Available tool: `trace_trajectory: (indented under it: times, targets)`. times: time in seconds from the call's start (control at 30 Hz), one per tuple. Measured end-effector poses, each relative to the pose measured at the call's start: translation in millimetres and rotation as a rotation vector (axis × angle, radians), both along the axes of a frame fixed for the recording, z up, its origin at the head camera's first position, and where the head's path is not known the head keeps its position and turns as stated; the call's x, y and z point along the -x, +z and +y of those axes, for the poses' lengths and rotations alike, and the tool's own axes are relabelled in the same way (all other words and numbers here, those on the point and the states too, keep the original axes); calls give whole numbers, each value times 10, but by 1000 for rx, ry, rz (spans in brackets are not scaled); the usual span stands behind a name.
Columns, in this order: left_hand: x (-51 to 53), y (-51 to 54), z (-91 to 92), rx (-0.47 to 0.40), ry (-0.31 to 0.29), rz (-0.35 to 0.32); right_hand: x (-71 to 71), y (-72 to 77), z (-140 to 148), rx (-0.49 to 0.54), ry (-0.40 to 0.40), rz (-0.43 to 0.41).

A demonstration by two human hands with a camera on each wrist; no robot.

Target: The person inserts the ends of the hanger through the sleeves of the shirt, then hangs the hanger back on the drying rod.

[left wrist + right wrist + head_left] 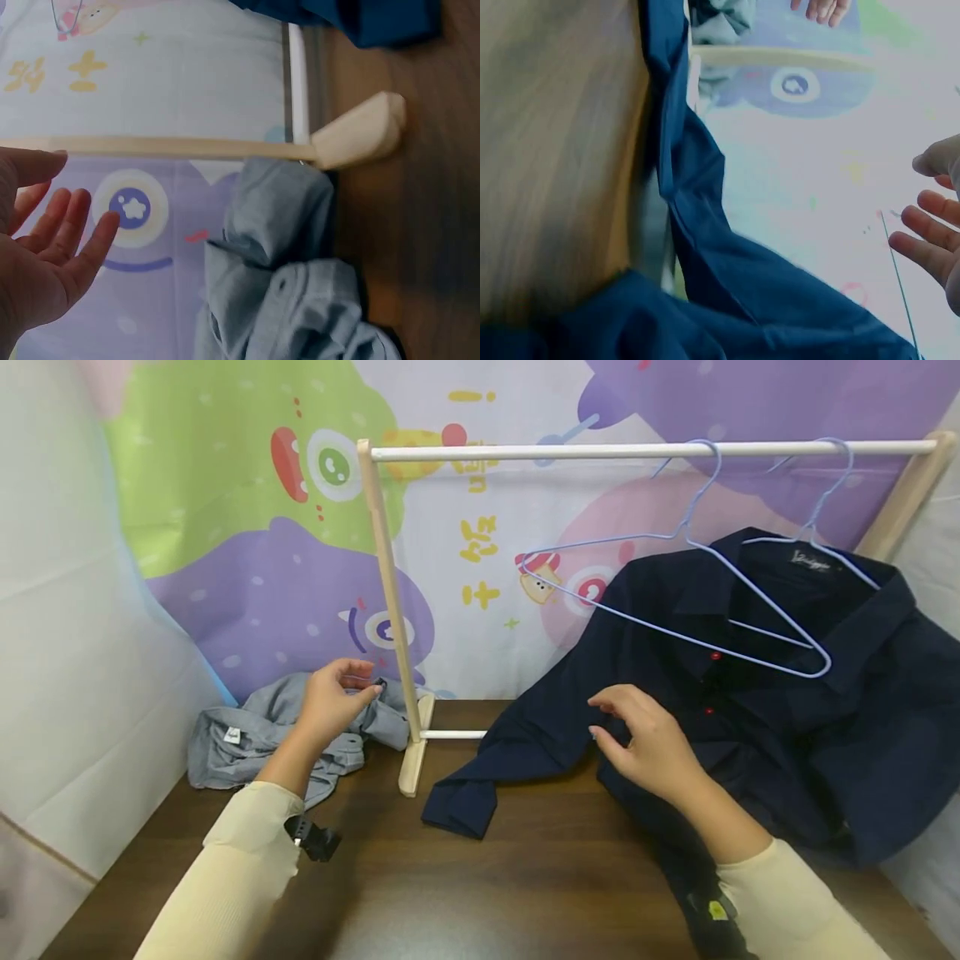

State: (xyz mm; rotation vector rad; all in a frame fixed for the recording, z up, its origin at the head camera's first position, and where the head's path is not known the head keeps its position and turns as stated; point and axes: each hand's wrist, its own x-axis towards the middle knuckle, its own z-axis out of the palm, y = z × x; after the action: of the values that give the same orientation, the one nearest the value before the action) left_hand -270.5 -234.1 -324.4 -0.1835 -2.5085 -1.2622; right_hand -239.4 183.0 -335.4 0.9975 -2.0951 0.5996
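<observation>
Left hand (330, 700) and right hand (641, 737) are hovering empty-fingered; the grey shirt (258, 735) below the left fingers is probably needing smoothing.

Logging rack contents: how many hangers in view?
2. The bare hanger hangs from the white rod; the other hanger hangs from it farther right, in the navy shirt's collar. More may be hidden.

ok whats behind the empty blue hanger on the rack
Behind the empty blue hanger are parts of the navy button-up shirt and cartoon backdrop. The shirt is on a second blue hanger, whose shoulder ends cannot be seen under the fabric.
</observation>
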Motion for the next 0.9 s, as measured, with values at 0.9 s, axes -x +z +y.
trace_trajectory:
  times: [0.9]
  targets:
    - [-500, -404, -672, 340, 139, 78, -30, -520, -1180, -110, 255, -616]
